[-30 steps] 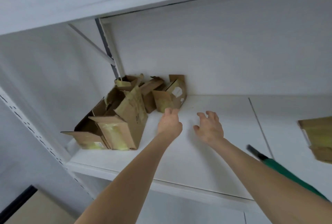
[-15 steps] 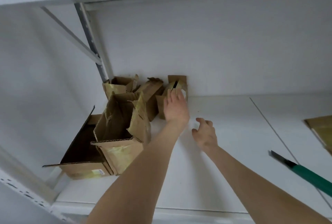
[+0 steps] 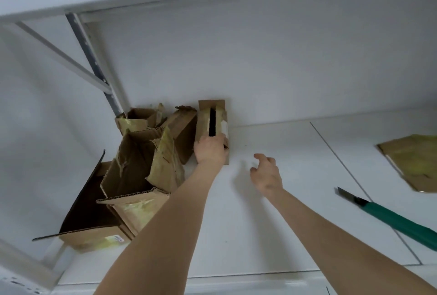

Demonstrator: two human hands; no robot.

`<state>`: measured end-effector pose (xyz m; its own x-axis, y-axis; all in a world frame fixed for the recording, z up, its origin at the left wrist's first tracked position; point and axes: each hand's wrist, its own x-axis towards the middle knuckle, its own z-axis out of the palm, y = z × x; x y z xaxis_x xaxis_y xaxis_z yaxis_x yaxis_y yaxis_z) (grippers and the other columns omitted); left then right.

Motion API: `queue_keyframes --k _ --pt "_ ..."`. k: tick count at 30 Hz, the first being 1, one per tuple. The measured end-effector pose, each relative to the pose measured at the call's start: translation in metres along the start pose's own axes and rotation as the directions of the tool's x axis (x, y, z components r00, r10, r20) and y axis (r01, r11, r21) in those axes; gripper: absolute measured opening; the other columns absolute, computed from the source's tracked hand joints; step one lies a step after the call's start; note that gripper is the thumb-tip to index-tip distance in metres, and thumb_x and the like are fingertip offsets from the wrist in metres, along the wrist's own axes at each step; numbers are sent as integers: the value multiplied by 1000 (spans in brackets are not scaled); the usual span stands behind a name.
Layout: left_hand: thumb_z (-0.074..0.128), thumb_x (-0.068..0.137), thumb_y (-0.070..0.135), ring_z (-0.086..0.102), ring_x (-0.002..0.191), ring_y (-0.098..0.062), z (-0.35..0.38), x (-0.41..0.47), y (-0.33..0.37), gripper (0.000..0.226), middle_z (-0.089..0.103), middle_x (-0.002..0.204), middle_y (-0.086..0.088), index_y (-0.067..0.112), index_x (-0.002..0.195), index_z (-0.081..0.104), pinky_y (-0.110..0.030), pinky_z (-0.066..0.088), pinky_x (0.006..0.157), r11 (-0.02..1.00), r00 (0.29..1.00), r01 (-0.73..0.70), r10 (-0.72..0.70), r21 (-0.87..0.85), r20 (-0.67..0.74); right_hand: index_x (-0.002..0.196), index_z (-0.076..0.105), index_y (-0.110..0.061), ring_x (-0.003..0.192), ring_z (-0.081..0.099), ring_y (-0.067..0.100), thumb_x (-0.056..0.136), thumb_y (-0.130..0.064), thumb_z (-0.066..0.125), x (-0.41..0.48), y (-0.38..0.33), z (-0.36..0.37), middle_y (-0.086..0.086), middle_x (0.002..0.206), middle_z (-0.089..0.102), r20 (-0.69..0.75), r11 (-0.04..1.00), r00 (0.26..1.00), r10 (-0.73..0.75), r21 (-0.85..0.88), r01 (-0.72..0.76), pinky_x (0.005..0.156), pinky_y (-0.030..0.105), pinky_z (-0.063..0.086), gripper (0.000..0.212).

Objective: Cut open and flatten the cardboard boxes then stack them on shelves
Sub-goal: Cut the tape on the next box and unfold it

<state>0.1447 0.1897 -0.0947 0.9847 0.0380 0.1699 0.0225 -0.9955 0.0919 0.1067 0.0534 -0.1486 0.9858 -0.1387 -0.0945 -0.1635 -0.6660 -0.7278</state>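
Left hand (image 3: 210, 150) grip clamped on near end of small box (image 3: 214, 117), 12 o'clock on shelf (image 3: 272, 235), probably to drag it out. Right hand (image 3: 267, 176) slack, empty, ready to assist. Knife (image 3: 390, 216) parked at 4 o'clock.

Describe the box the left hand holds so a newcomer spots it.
On the white shelf, opened cardboard boxes crowd the back-left corner. The narrow cardboard box is rightmost, by the back wall, gripped by the left hand. Only it shows a long dark slit and a white label.
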Motion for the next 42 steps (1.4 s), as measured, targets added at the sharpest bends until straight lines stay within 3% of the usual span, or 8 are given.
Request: queue_keyframes --k 11,16,21,28,31,34,38,42 --pt "48 99 27 60 101 -30 -63 -72 35 20 66 107 -9 21 111 63 -32 39 73 872 933 -212 48 -441 -356 155 17 -14 141 32 31 94 -49 54 -65 27 -49 11 158 24 -114 777 949 292 607 -167 111 42 29 79" --pt "49 100 18 60 104 -27 -97 -88 34 19 64 101 -4 7 109 63 -27 44 80 427 977 -182 -24 -886 -212 156 12 -18 145 27 26 90 -58 54 -106 37 -88 6 160 23 -143 586 936 321 807 -77 118 45 24 88" --pt "50 101 17 62 83 -20 -96 -103 22 14 65 93 -3 12 107 61 -36 53 80 -6 984 168 -60 -986 168 147 36 -17 131 45 28 84 -56 64 -140 50 -120 3 146 44 -77 536 962 261 840 -78 107 42 41 79" --pt "54 96 6 58 105 -26 -65 -129 14 27 61 114 -9 10 121 61 -36 47 98 106 935 323 -189 -940 300 114 54 -9 99 58 20 77 -46 78 -150 37 -125 3 105 61 -169 687 945 280 723 -74 88 38 50 57" --pt "45 99 25 65 95 -30 -49 -143 12 26 67 115 -17 8 103 64 -43 55 83 -48 848 512 -131 -858 513 95 54 -12 83 56 17 75 -53 76 -148 32 -127 4 96 61 -183 791 943 279 601 -117 81 37 49 50" --pt "41 97 57 67 79 -24 -49 -166 16 56 73 86 -11 8 102 68 -32 53 65 -150 812 569 -52 -808 582 111 49 -10 90 55 22 74 -63 70 -147 32 -121 4 105 58 -189 930 947 258 314 -191 76 36 45 68" --pt "41 94 63 61 70 -17 -52 -190 14 57 67 74 -4 11 88 63 -33 45 63 -4 831 555 -16 -832 555 132 41 -15 112 56 28 74 -68 65 -143 30 -107 6 126 54 -205 979 962 180 131 -155 79 36 46 82" --pt "46 97 52 53 107 -17 -55 -192 4 40 58 113 4 15 113 52 -42 38 100 48 846 529 -102 -847 523 139 38 -17 115 56 30 76 -68 64 -136 21 -102 7 133 48 -172 990 975 139 56 -131 80 36 44 85"
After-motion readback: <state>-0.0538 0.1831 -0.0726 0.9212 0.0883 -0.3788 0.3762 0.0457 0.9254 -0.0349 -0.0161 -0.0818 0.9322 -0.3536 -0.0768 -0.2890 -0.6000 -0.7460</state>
